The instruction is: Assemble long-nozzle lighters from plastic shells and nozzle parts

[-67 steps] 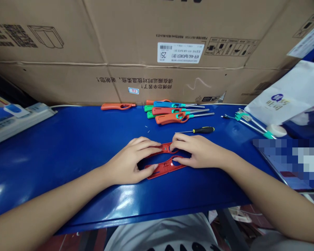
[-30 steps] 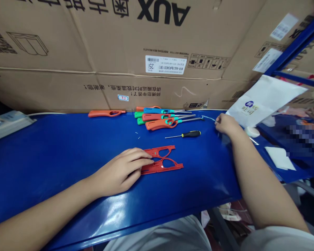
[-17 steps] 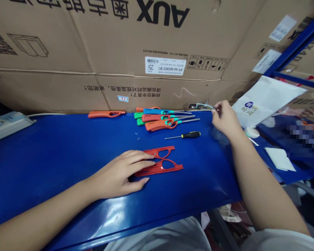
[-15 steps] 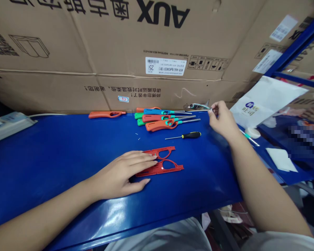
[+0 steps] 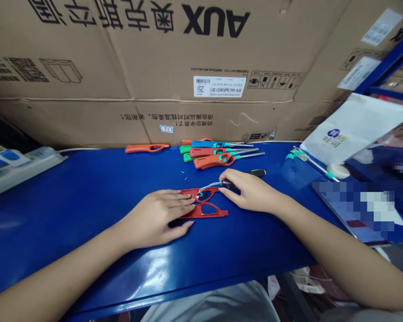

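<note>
Two red plastic lighter shell halves (image 5: 211, 210) lie side by side on the blue table (image 5: 87, 192). My left hand (image 5: 156, 219) lies flat on their left ends, fingers stretched out and pressing them down. My right hand (image 5: 250, 192) pinches a thin wire part (image 5: 208, 186) with white and blue leads. It holds that part over the farther shell half.
Several assembled long-nosed lighters (image 5: 218, 154) in orange, blue and green lie at the back, with a single orange one (image 5: 147, 147) to their left. A black-handled screwdriver (image 5: 258, 172) shows behind my right hand. Loose metal tubes (image 5: 305, 160), a white bag (image 5: 352, 127), a power strip (image 5: 16, 163) and cardboard boxes (image 5: 154, 67) surround the table.
My right hand picked up a wire part at the back right and brought it over the red shell halves. My left hand stayed on the shells.
</note>
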The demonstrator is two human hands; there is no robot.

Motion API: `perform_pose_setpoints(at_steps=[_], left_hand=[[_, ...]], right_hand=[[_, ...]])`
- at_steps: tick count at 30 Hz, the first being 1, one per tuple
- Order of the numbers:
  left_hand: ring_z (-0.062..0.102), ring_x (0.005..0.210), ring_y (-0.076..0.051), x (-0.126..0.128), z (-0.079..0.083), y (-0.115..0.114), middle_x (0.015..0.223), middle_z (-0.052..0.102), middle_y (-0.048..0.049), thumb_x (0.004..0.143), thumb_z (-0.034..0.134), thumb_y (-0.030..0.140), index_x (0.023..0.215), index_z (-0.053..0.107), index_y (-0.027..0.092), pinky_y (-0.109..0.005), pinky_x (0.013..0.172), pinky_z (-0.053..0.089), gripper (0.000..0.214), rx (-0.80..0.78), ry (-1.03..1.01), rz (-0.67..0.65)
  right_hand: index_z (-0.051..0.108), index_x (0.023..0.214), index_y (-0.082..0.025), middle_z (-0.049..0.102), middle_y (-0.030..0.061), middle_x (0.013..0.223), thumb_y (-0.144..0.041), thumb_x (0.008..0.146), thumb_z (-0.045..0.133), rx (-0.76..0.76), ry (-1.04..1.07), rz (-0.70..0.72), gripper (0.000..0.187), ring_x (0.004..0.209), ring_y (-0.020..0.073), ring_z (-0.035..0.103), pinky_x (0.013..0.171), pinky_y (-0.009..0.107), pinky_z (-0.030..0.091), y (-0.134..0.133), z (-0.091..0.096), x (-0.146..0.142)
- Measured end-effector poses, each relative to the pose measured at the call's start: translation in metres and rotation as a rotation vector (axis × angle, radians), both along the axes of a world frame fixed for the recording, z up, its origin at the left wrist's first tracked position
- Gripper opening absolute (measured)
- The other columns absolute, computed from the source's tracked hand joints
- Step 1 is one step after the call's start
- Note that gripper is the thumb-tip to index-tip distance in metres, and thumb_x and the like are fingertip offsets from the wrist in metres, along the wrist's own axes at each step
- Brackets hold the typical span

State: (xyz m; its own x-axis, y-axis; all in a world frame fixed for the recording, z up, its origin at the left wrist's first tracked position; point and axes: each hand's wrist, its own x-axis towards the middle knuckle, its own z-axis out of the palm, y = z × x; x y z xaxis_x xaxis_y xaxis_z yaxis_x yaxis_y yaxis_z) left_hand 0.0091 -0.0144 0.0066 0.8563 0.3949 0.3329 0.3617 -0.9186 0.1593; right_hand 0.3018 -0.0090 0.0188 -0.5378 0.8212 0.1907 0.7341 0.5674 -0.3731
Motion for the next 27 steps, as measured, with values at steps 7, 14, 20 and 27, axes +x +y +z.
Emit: perform_pose_setpoints(at_steps=[7, 14, 20, 27], left_hand=[[0.078, 0.098, -0.025, -0.004, -0.001, 0.001, 0.109, 0.08, -0.0058, 0.095, 0.063, 0.03, 0.107, 0.078, 0.02, -0.039, 0.088, 0.063, 0.021, 0.029, -0.089, 0.054], [0.072, 0.101, -0.021, 0.003, -0.004, -0.003, 0.112, 0.078, -0.006, 0.096, 0.064, 0.023, 0.118, 0.071, 0.021, -0.035, 0.089, 0.058, 0.023, -0.119, -0.315, 0.198], [0.068, 0.092, -0.016, 0.009, -0.008, -0.01, 0.102, 0.071, -0.003, 0.094, 0.068, 0.028, 0.113, 0.063, 0.021, -0.028, 0.083, 0.057, 0.021, -0.224, -0.419, 0.343], [0.065, 0.085, -0.012, 0.009, -0.012, -0.008, 0.095, 0.066, 0.0002, 0.091, 0.071, 0.024, 0.108, 0.061, 0.021, -0.023, 0.077, 0.054, 0.02, -0.257, -0.437, 0.339]], right_hand=[[0.056, 0.097, -0.019, 0.065, 0.0062, 0.094, -0.03, 0.102, 0.048, -0.028, 0.01, 0.111, 0.014, 0.082, 0.0188, 0.06, 0.076, 0.033, 0.048, 0.01, -0.007, 0.009], [0.058, 0.096, -0.02, 0.064, 0.0075, 0.095, -0.028, 0.105, 0.046, 0.127, 0.083, 0.197, 0.017, 0.085, 0.018, 0.06, 0.078, 0.031, 0.049, 0.004, 0.002, 0.007], [0.063, 0.103, -0.02, 0.07, 0.0053, 0.095, -0.032, 0.106, 0.046, 0.197, -0.001, 0.232, 0.021, 0.081, 0.0159, 0.064, 0.069, 0.027, 0.045, -0.006, 0.006, 0.003], [0.063, 0.091, -0.019, 0.066, 0.0027, 0.083, -0.041, 0.103, 0.054, 0.246, -0.01, 0.229, 0.027, 0.073, 0.0152, 0.06, 0.064, 0.027, 0.039, -0.006, 0.001, 0.0]])
